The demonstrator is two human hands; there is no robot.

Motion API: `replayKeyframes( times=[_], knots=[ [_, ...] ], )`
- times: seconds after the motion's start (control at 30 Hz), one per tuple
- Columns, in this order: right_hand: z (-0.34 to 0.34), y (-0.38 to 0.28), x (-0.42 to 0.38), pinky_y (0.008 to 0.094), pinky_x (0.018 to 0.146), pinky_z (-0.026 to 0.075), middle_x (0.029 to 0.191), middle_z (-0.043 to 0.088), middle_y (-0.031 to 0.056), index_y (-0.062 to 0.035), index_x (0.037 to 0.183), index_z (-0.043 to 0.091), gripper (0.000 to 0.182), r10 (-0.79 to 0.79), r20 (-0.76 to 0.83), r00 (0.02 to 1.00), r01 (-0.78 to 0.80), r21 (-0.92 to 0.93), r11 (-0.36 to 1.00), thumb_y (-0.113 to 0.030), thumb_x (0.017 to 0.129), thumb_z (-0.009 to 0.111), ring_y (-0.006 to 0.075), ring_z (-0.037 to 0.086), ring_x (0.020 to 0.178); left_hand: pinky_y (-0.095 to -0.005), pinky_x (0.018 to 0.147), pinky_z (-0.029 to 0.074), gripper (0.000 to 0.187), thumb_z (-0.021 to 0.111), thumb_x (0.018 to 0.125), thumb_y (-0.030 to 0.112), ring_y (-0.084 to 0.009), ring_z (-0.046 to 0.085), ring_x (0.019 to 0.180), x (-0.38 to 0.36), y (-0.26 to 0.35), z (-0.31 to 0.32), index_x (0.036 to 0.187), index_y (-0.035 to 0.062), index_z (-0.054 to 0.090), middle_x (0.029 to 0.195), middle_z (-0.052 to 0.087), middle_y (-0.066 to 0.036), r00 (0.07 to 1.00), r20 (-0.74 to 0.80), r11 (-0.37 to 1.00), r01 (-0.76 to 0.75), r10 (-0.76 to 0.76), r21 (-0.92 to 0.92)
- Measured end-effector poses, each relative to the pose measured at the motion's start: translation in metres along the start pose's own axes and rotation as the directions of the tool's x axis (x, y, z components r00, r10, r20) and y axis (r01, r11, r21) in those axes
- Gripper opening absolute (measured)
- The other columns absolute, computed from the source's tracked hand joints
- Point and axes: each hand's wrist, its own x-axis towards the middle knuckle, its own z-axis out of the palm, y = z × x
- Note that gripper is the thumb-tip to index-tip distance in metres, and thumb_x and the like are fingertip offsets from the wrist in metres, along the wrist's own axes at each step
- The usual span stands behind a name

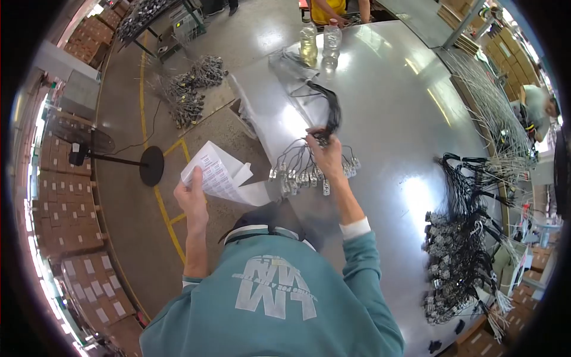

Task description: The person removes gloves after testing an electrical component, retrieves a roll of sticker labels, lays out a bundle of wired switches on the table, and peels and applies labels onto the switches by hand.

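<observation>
My left hand [192, 199] grips a white sheet of printed labels [215, 174], thumb on top, out beyond the left edge of the table. The sheet is bent, and a pale strip of it hangs toward my lap. Over the metal table [380, 101], my right hand [328, 157] is closed around a bundle of black cables [331, 107]. From below that hand, thin dark leads fan out to several clear-and-metal connectors [303, 178] near the table's front edge. The far end of the bundle runs toward a clear plastic bag [291, 66].
Two bottles [319, 47] stand at the table's far end, near a person in yellow [327, 11]. A large pile of cable assemblies [455, 262] covers the right side. A pedestal fan [151, 165], floor bundles [193, 89] and stacked cartons [65, 208] are at left.
</observation>
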Motion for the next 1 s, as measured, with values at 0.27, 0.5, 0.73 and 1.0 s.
replayKeyframes(
  times=[0.27,0.5,0.73,1.0],
  knots=[
    [-0.027,-0.005,-0.049,0.0286,0.084,0.051,0.089,0.072,0.0067,0.0008,0.114,0.061,0.015,0.067,-0.350,0.934,0.056,0.330,0.942,-0.010,0.106,0.067,0.0120,0.064,0.083,-0.0284,0.087,0.054,0.033,0.072,0.104,0.023,-0.0102,0.068,0.095,0.008,-0.007,0.009,0.119,-0.0064,0.076,0.108,0.077,-0.006,0.997,0.064,0.995,0.039,-0.033,-0.096],
    [-0.055,-0.018,-0.071,0.0314,0.061,0.052,0.068,0.059,0.0015,0.0000,0.080,0.064,0.040,0.191,-0.473,0.860,-0.113,0.190,0.975,-0.030,0.107,0.069,0.0109,0.056,0.059,-0.0279,0.082,0.052,0.035,0.073,0.104,0.027,-0.0084,0.066,0.091,0.008,0.005,0.022,0.114,-0.0064,0.077,0.103,0.077,-0.003,0.990,0.129,0.994,-0.041,0.054,-0.100],
    [-0.067,-0.030,-0.076,0.0308,0.057,0.049,0.060,0.046,-0.0018,-0.0064,0.075,0.052,0.051,0.172,-0.623,0.763,0.025,0.294,0.956,-0.042,0.111,0.060,0.0087,0.046,0.052,-0.0291,0.084,0.055,0.033,0.074,0.103,0.023,-0.0106,0.068,0.093,0.011,-0.006,0.036,0.114,-0.0085,0.076,0.105,0.077,-0.007,0.980,0.175,0.995,-0.086,0.093,-0.048],
    [-0.113,-0.128,-0.046,0.0278,0.054,0.036,0.062,0.032,-0.0046,-0.0140,0.077,0.044,0.049,0.338,-0.825,0.453,0.398,0.527,0.751,-0.046,0.113,0.053,0.0088,0.030,0.053,-0.0285,0.087,0.055,0.033,0.072,0.104,0.021,-0.0101,0.068,0.094,0.012,0.019,0.058,0.119,-0.0084,0.074,0.107,0.077,-0.007,0.949,0.296,0.994,-0.107,0.111,-0.029]
  ],
)
